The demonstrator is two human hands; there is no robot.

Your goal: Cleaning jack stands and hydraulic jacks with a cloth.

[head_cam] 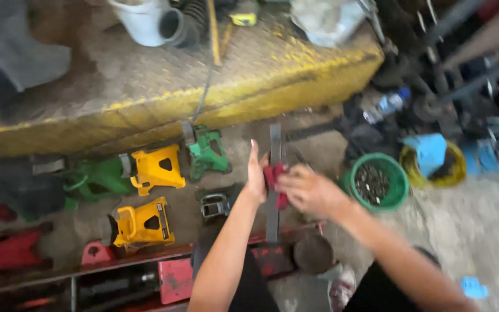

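My left hand (pixel 255 176) is raised edge-on with its fingers straight, touching a red cloth (pixel 276 180) wrapped around a long flat dark metal bar (pixel 274 173). My right hand (pixel 307 190) grips the red cloth against the bar from the right side. The bar stands nearly upright over the floor, its lower end near a red metal frame (pixel 174 277). The picture is blurred by motion.
Two yellow stands (pixel 157 167) (pixel 144 222) and green stands (pixel 208 151) lie on the dirty floor to the left. A green bowl (pixel 397 184) of small metal parts and a yellow bowl (pixel 454 170) sit right. A yellow-edged steel platform (pixel 174 81) runs behind.
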